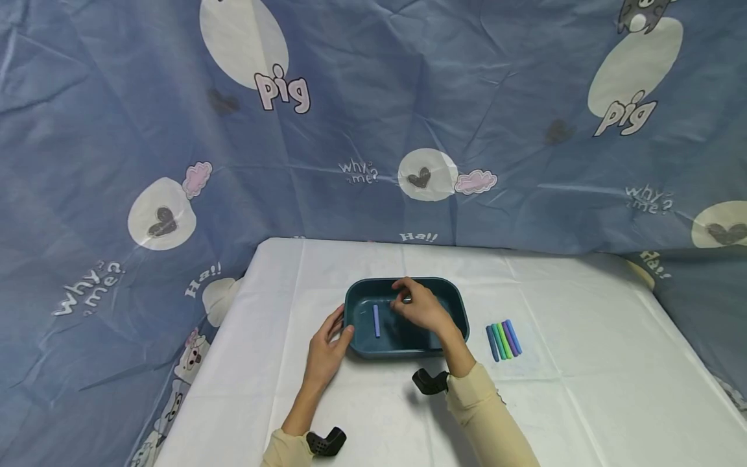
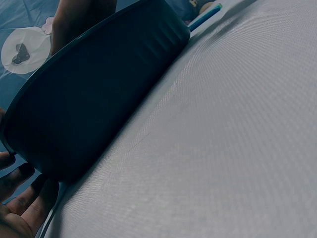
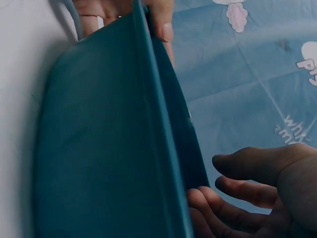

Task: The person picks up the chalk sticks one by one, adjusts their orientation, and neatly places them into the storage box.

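A dark teal tray (image 1: pixel 403 354) with rounded corners stands on the white table. A periwinkle stick (image 1: pixel 376 321), like chalk or a crayon, lies inside it toward the left. My left hand (image 1: pixel 327 347) grips the tray's left end, its thumb at the rim and its fingers along the outer wall. Over the tray's interior is my right hand (image 1: pixel 421 306), bent downward. In the right wrist view its thumb (image 3: pixel 242 163) and index finger stand slightly apart, while the other fingers dip behind the rim. A small pale sliver shows by the fingers; I cannot tell whether they hold it.
To the right of the tray, several coloured sticks (image 1: pixel 504 340) lie side by side in blue, teal, green and purple. A blue printed cloth (image 1: pixel 350 130) hangs behind the table (image 1: pixel 583 363). Each wrist carries a small black camera mount (image 1: pixel 430 381).
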Motion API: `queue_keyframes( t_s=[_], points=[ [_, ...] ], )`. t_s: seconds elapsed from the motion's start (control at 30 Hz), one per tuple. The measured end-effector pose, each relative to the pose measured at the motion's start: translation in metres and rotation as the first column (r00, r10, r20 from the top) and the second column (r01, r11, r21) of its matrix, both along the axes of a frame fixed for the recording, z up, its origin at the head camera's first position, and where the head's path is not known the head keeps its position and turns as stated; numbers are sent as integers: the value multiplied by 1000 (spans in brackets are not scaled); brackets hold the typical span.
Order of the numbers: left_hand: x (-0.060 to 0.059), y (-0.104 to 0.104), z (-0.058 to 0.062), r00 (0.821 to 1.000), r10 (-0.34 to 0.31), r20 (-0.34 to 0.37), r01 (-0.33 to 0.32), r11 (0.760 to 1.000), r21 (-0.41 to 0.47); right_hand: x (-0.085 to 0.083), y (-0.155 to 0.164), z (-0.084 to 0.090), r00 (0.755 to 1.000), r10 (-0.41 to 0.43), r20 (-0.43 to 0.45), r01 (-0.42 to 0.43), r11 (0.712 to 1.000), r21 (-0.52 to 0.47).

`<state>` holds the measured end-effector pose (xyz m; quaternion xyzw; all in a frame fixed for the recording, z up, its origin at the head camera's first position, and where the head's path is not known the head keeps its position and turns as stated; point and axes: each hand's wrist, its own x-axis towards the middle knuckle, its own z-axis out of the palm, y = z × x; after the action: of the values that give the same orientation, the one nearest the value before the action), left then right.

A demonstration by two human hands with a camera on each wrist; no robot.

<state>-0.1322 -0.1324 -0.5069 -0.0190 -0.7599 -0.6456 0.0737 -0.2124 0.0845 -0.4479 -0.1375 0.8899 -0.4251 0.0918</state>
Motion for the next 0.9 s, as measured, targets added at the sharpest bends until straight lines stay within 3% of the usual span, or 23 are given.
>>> queue_keyframes(
  t_s=[0.13, 0.3, 0.37, 0.6, 0.9],
  points=[
    [-4, -3, -17, 1000, 19, -3, -19, 1000, -7, 2, 4, 4, 1000, -6, 0, 6, 1000, -4],
    [-3, -4, -20, 1000, 22, -15, -22, 1000, -22, 3, 10, 7, 1000, -24, -20, 24, 1000, 0],
    [-2, -3, -17, 1000, 19, -13, -19, 1000, -18, 4, 13, 8, 999, -27, -17, 27, 1000, -13],
    [6, 3, 10, 1000, -19, -17, 19, 1000, -22, 6, 23, 11, 1000, -19, 25, 20, 998, -65],
    [5, 5, 16, 1000, -12, -1, 12, 999, -42, 6, 36, 15, 1000, -17, 25, 20, 993, -121]
  ],
)
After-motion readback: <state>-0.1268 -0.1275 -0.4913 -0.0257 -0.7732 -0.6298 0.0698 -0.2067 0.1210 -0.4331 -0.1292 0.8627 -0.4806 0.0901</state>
